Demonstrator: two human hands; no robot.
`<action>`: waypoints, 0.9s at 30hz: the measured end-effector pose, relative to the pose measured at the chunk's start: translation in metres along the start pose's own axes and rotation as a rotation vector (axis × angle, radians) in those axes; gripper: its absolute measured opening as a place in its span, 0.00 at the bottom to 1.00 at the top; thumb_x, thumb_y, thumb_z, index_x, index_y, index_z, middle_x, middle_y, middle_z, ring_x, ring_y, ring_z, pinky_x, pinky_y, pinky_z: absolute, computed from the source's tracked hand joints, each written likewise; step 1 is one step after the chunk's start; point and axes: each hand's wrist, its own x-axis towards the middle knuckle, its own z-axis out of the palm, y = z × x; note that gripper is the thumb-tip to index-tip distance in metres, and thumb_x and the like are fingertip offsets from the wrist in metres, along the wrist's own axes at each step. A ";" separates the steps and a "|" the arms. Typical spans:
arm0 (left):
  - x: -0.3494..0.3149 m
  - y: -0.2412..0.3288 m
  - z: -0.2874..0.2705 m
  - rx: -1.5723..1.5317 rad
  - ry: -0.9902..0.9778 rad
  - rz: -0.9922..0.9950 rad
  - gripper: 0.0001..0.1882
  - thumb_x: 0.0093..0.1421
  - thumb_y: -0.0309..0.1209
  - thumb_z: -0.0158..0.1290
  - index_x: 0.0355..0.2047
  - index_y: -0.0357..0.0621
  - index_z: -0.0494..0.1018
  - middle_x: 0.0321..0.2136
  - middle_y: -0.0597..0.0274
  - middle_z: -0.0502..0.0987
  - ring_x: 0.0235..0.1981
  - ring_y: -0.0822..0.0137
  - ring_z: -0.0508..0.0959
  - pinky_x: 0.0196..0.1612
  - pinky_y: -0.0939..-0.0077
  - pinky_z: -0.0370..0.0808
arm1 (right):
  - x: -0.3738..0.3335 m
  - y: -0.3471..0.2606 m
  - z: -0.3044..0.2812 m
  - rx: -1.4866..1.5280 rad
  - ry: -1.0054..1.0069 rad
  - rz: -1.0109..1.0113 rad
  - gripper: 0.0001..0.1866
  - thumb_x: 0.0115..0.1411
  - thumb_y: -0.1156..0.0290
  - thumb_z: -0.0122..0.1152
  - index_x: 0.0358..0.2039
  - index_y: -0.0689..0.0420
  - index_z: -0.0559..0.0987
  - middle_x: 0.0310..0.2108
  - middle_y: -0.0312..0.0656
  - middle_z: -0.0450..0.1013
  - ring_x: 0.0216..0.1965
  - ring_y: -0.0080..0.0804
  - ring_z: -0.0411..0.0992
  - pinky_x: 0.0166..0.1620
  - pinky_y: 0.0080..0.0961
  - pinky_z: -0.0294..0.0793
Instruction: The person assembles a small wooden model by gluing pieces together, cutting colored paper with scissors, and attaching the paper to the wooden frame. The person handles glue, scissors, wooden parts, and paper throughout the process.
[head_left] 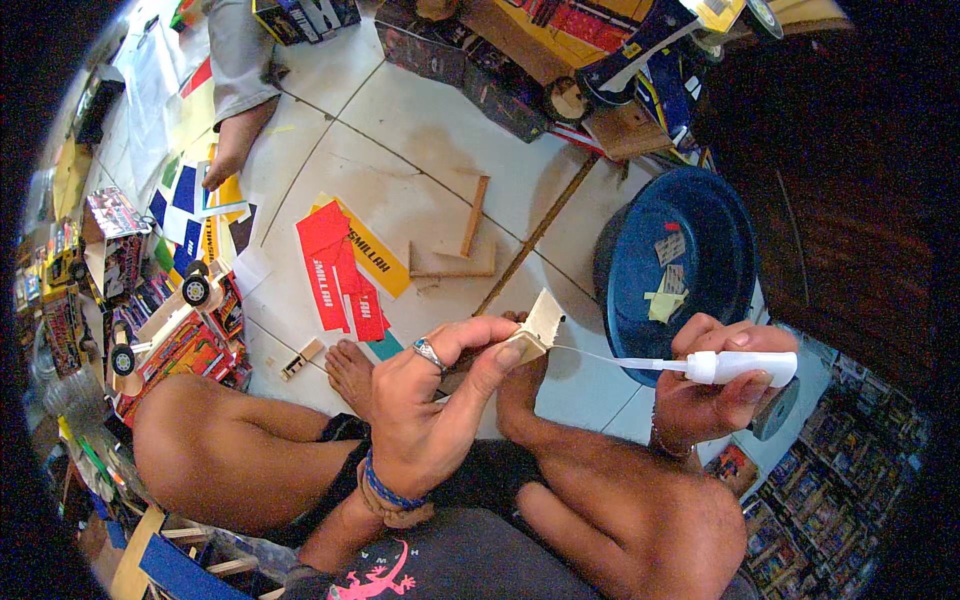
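My left hand (432, 400), with a ring and bracelets on it, pinches a small pale wooden piece (540, 325) between thumb and fingers. Part of that piece is hidden by the fingertips. To its right, my right hand (698, 408) grips a white glue bottle (748, 368) lying sideways, its thin nozzle (645, 364) pointing left toward the wood. A fine thread stretches from the nozzle's tip to the piece, so the two stand apart. Beyond my hands, two wooden strips (450, 260) lie on the floor.
A blue basin (610, 255) holding paper scraps stands at the right. Red paper strips (330, 265) and a yellow one lie on the tiles. At the left are a wheeled wooden chassis (170, 315) and piled cartons. Another person's foot (240, 140) rests at the far left.
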 end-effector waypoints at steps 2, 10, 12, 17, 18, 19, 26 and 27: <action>0.001 -0.001 0.001 -0.004 -0.009 0.008 0.10 0.63 0.28 0.60 0.43 0.36 0.80 0.37 0.53 0.84 0.38 0.66 0.84 0.43 0.75 0.79 | 0.000 0.000 0.000 -0.003 -0.017 -0.032 0.23 0.66 0.57 0.60 0.37 0.67 0.65 0.20 0.44 0.67 0.13 0.28 0.66 0.14 0.26 0.65; 0.001 -0.003 0.001 0.003 -0.022 -0.002 0.10 0.63 0.27 0.60 0.43 0.35 0.79 0.37 0.52 0.84 0.38 0.65 0.84 0.43 0.74 0.79 | -0.002 0.004 -0.003 0.113 -0.123 -0.101 0.21 0.66 0.64 0.61 0.40 0.70 0.65 0.25 0.52 0.72 0.16 0.36 0.72 0.18 0.33 0.70; 0.001 -0.003 0.001 -0.002 -0.022 0.002 0.10 0.63 0.27 0.60 0.43 0.36 0.79 0.37 0.53 0.84 0.38 0.65 0.84 0.43 0.74 0.79 | 0.005 0.002 -0.014 0.172 -0.299 -0.080 0.21 0.65 0.66 0.63 0.43 0.71 0.67 0.27 0.55 0.75 0.19 0.40 0.73 0.22 0.38 0.73; 0.001 -0.003 0.001 -0.023 -0.030 -0.024 0.10 0.63 0.27 0.60 0.43 0.36 0.79 0.37 0.53 0.84 0.38 0.65 0.84 0.43 0.74 0.78 | 0.022 -0.001 -0.048 0.234 -0.656 0.023 0.23 0.60 0.67 0.69 0.47 0.70 0.71 0.29 0.59 0.78 0.27 0.48 0.76 0.31 0.47 0.76; 0.000 -0.003 0.001 -0.030 -0.029 -0.031 0.10 0.63 0.27 0.60 0.43 0.36 0.79 0.37 0.53 0.84 0.38 0.65 0.84 0.43 0.74 0.78 | 0.023 0.000 -0.051 0.241 -0.677 0.049 0.24 0.60 0.66 0.69 0.48 0.70 0.71 0.29 0.60 0.78 0.28 0.49 0.76 0.32 0.47 0.76; 0.001 -0.003 0.001 -0.026 -0.030 -0.028 0.10 0.63 0.26 0.60 0.43 0.36 0.79 0.37 0.53 0.84 0.38 0.65 0.84 0.43 0.74 0.78 | 0.021 0.001 -0.050 0.246 -0.662 0.043 0.24 0.60 0.66 0.69 0.48 0.70 0.71 0.29 0.60 0.78 0.28 0.49 0.76 0.32 0.46 0.76; 0.001 -0.003 0.000 -0.008 -0.035 -0.026 0.10 0.63 0.27 0.60 0.43 0.36 0.79 0.37 0.53 0.84 0.37 0.65 0.84 0.43 0.73 0.78 | 0.005 -0.009 -0.022 0.099 -0.459 -0.080 0.24 0.63 0.61 0.66 0.47 0.66 0.68 0.25 0.55 0.76 0.22 0.42 0.74 0.28 0.40 0.74; 0.001 -0.003 0.000 -0.006 -0.036 -0.024 0.10 0.63 0.27 0.60 0.43 0.36 0.79 0.37 0.53 0.84 0.37 0.65 0.84 0.43 0.73 0.78 | 0.003 -0.011 -0.019 0.041 -0.399 -0.061 0.22 0.64 0.60 0.64 0.46 0.64 0.68 0.24 0.52 0.75 0.20 0.39 0.71 0.26 0.37 0.72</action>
